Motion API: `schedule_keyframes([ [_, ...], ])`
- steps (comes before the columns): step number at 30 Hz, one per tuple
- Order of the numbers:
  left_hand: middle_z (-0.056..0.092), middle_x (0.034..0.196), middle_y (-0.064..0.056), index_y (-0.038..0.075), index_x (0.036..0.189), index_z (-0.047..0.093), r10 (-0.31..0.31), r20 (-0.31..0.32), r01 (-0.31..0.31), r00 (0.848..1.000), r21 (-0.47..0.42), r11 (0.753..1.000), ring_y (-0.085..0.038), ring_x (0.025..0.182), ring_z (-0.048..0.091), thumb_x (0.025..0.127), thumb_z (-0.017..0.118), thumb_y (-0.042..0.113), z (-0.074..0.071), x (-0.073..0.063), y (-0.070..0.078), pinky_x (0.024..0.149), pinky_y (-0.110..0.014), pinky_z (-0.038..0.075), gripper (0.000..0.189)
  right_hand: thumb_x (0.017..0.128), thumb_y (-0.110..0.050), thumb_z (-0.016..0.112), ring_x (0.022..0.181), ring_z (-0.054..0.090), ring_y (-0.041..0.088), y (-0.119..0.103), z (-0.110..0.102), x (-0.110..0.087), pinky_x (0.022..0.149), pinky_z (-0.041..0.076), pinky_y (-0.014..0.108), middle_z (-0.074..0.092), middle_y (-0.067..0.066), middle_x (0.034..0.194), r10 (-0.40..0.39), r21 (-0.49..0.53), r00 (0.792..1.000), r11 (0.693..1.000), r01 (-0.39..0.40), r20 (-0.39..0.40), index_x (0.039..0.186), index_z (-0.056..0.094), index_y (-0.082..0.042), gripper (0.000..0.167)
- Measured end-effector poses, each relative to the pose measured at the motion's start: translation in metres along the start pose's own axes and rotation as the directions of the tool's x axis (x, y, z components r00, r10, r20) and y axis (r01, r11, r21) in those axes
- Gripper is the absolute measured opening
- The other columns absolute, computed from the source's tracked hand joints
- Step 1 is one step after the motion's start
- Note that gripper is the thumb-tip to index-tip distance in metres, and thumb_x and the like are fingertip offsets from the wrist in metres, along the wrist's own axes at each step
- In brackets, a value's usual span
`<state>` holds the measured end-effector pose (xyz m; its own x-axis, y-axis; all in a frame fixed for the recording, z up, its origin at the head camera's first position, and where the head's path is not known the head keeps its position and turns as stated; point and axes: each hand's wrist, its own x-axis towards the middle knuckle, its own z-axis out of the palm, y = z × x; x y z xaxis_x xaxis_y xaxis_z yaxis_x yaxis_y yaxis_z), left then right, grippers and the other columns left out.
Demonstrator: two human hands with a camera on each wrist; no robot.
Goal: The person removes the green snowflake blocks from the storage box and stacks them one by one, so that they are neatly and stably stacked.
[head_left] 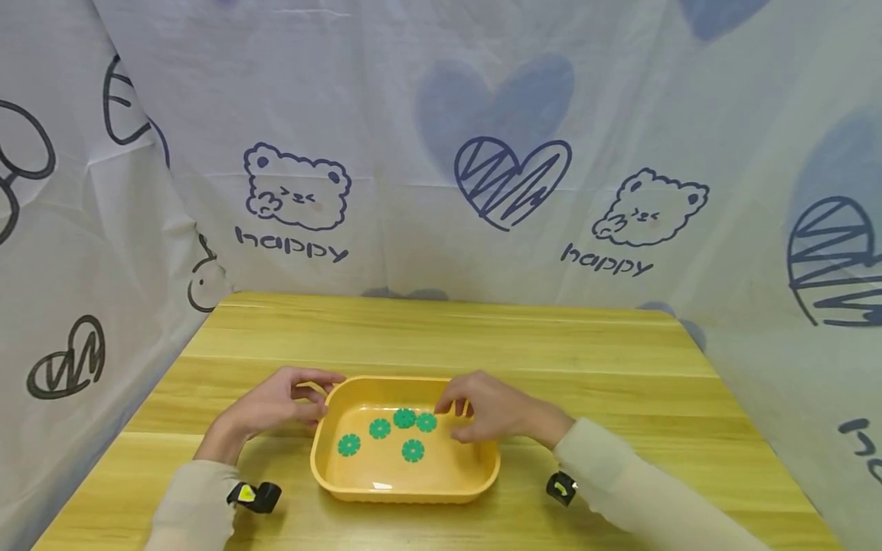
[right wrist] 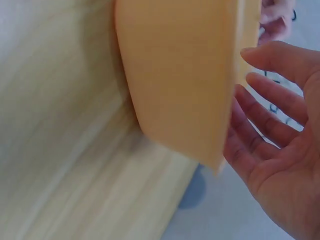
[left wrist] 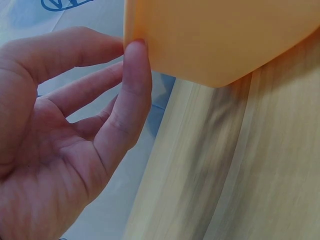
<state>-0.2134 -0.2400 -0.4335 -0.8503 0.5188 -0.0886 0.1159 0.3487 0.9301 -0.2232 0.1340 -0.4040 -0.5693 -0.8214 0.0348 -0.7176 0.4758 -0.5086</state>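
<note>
A yellow plastic tray with raised sides sits on the table. Several green notched plastic discs lie on its floor, mostly toward the back and left; two of them touch or overlap near the middle. At the tray's left rim, my left hand pinches the edge between thumb and fingers, and the left wrist view shows fingertips against the wall. My right hand reaches over the right rim, its loosely bent fingers above the tray's inside. No disc shows in it in the right wrist view.
The wooden table stretches around the tray on all sides. White cloth printed with hearts and bears hangs behind the table and along both sides. Black wrist cameras are worn at both wrists.
</note>
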Motion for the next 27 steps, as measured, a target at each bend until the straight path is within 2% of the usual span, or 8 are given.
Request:
schedule_keyframes([
  [4,0.062,0.115,-0.03,-0.013,0.144,0.05,0.009,0.003,-0.009,1.0,-0.015,1.0,-0.014,0.089,0.069,0.09,0.068,0.001,0.0,-0.001,0.001,0.075,-0.035,0.066,0.058,0.083,-0.012,0.079,0.088,0.07,0.023,-0.001,0.014,0.006,0.076,0.061,0.024,0.076,0.01,0.11,-0.013,-0.014,1.0,1.0,0.013,0.014,0.112,0.077,-0.003,0.031],
  [10,0.062,0.115,-0.029,-0.014,0.144,0.049,0.013,0.007,-0.013,1.0,-0.023,1.0,-0.015,0.089,0.069,0.089,0.068,0.0,0.0,-0.002,0.002,0.075,-0.035,0.066,0.06,0.079,-0.017,0.082,0.082,0.067,0.018,-0.002,0.03,0.014,0.071,0.047,0.01,0.076,0.008,0.105,-0.047,-0.069,0.999,0.996,0.048,0.016,0.109,0.078,-0.006,0.032],
  [15,0.062,0.118,-0.031,-0.013,0.143,0.05,0.0,0.003,0.0,1.0,-0.023,1.0,-0.015,0.09,0.069,0.09,0.067,0.001,0.001,-0.001,0.001,0.076,-0.037,0.066,0.058,0.08,-0.019,0.083,0.083,0.066,0.013,-0.004,0.04,0.018,0.073,0.046,0.009,0.075,0.006,0.105,-0.023,-0.076,0.999,0.997,0.026,0.046,0.112,0.078,-0.008,0.034],
  [19,0.059,0.123,-0.032,-0.011,0.143,0.051,-0.006,0.002,0.006,1.0,-0.016,1.0,-0.016,0.092,0.068,0.091,0.067,0.002,0.001,0.0,0.001,0.076,-0.037,0.066,0.056,0.08,-0.02,0.084,0.085,0.063,0.01,-0.003,0.046,0.022,0.075,0.046,0.009,0.074,0.004,0.104,-0.034,-0.107,0.998,0.993,0.039,0.048,0.113,0.078,-0.009,0.035],
  [24,0.056,0.125,-0.031,-0.012,0.143,0.051,0.005,0.007,-0.005,1.0,-0.027,1.0,-0.017,0.093,0.069,0.091,0.068,0.001,0.0,-0.001,0.001,0.075,-0.035,0.066,0.056,0.082,-0.021,0.083,0.079,0.053,0.006,-0.004,0.051,0.026,0.072,0.043,0.011,0.073,0.002,0.103,-0.017,-0.135,0.998,0.991,0.025,0.059,0.114,0.078,-0.01,0.034],
  [27,0.055,0.125,-0.031,-0.013,0.143,0.051,0.015,0.01,-0.014,1.0,-0.032,0.999,-0.017,0.093,0.069,0.09,0.068,0.001,0.0,-0.001,0.001,0.074,-0.035,0.066,0.057,0.084,-0.02,0.083,0.079,0.053,0.006,-0.006,0.052,0.027,0.075,0.044,0.013,0.072,0.001,0.103,0.004,-0.147,0.998,0.989,0.006,0.07,0.114,0.078,-0.011,0.032],
])
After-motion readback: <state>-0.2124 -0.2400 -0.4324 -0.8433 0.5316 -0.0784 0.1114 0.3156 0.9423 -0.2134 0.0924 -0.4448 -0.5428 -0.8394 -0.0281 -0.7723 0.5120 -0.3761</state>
